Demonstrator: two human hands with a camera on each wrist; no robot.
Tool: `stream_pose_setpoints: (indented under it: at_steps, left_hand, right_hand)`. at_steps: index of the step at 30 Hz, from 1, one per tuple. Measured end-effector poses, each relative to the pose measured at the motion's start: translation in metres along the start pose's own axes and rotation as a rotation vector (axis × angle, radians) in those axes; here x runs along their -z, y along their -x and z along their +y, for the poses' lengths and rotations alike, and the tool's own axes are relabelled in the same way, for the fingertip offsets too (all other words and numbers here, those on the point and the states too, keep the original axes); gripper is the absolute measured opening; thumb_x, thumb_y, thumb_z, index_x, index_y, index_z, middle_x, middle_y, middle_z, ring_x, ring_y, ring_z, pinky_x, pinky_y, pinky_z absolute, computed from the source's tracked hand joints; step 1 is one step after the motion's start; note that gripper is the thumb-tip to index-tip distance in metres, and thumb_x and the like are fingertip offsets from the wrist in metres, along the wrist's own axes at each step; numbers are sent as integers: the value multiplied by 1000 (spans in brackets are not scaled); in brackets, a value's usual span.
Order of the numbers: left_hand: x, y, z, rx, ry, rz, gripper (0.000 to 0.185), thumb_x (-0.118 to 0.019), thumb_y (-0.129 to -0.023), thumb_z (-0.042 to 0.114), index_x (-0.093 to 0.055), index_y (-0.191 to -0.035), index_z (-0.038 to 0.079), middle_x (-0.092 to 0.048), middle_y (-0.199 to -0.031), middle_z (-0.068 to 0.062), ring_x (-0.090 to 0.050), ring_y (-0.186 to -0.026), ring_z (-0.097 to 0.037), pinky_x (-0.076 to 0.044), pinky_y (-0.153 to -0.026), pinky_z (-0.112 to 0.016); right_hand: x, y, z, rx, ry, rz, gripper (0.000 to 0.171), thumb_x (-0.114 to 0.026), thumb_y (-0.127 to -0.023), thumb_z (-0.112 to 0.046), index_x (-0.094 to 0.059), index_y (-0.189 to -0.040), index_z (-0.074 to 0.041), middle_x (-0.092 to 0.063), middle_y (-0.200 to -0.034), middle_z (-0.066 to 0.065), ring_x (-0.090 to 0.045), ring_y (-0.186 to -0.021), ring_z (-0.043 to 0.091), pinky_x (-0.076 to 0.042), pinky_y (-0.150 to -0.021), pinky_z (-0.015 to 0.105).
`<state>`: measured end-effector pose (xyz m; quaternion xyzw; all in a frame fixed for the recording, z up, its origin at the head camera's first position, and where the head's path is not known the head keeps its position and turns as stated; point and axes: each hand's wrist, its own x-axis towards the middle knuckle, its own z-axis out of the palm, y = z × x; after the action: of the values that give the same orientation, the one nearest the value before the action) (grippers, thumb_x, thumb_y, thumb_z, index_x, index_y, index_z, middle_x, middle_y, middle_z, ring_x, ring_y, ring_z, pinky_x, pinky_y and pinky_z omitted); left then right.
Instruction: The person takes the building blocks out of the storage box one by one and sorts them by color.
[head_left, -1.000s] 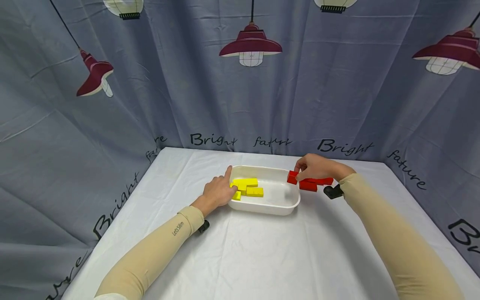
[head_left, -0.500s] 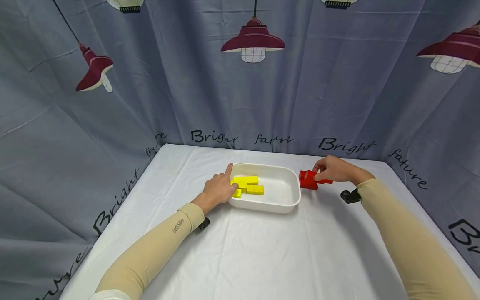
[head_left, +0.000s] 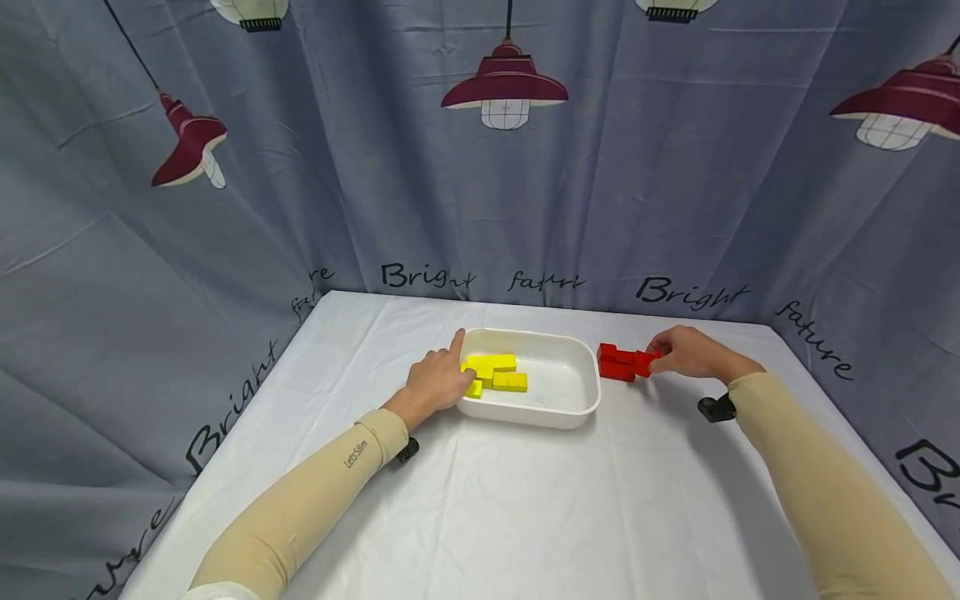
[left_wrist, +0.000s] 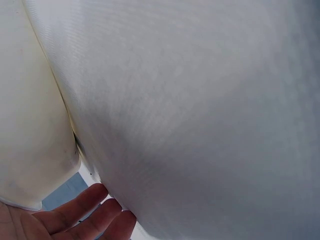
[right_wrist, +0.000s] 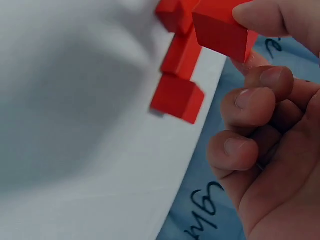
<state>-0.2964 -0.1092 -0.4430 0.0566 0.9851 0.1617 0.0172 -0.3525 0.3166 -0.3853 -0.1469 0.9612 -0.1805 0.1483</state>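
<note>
My left hand (head_left: 437, 379) holds the left end of a white tray (head_left: 558, 419). Its index finger lies straight along the rim and its thumb reaches over the edge. In the left wrist view, the other fingers (left_wrist: 82, 206) extend below the tray's wall (left_wrist: 37, 115). Several yellow blocks (head_left: 510, 382) lie in the tray's left half. Right of the tray, my right hand (head_left: 693, 353) pinches a red block (right_wrist: 220, 27) between thumb and fingertips. The remaining fingers are curled with nothing in them. More red blocks (head_left: 617, 372) lie close together beside the tray, just left of that hand.
A white cloth (head_left: 525, 508) covers the table. Behind the table's far edge hangs a grey-blue curtain (head_left: 375, 167) printed with lamps and lettering. In the right wrist view, the red blocks (right_wrist: 178, 97) lie near the table's edge.
My right hand has moved right, away from the tray's right rim and across the red blocks to their right end. The left hand and the tray have stayed in place.
</note>
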Motion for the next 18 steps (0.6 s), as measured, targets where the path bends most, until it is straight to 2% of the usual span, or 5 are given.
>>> stream_pose_setpoints:
  at_steps: [6, 11, 18]
  left_hand:
    - [0, 1, 1, 5, 3, -1, 79, -45, -95, 42, -13, -163, 18, -61, -132, -18, -61, -114, -31, -51, -86, -50]
    - [0, 1, 1, 14, 0, 1, 78, -45, -95, 42, -13, -163, 19, -61, -132, -17, -61, -114, -30, -51, -86, -50]
    - [-1, 1, 1, 12, -3, 3, 78, -45, -96, 42, -13, -162, 19, -61, -131, -17, -61, -113, -30, -51, -85, -49]
  right_hand:
    - [-5, 3, 10, -27, -8, 5, 40, -71, -87, -19, -66, -118, 6, -67, -99, 12, -56, -92, 27, -53, -79, 39]
    - [-11, 2, 17, -49, -16, 5, 36, -70, -87, -15, -67, -116, 5, -63, -96, 13, -55, -90, 27, -50, -74, 33]
    - [-20, -2, 25, -60, -14, 22, 35, -72, -86, -12, -67, -116, 6, -64, -98, 15, -56, -89, 27, -52, -75, 34]
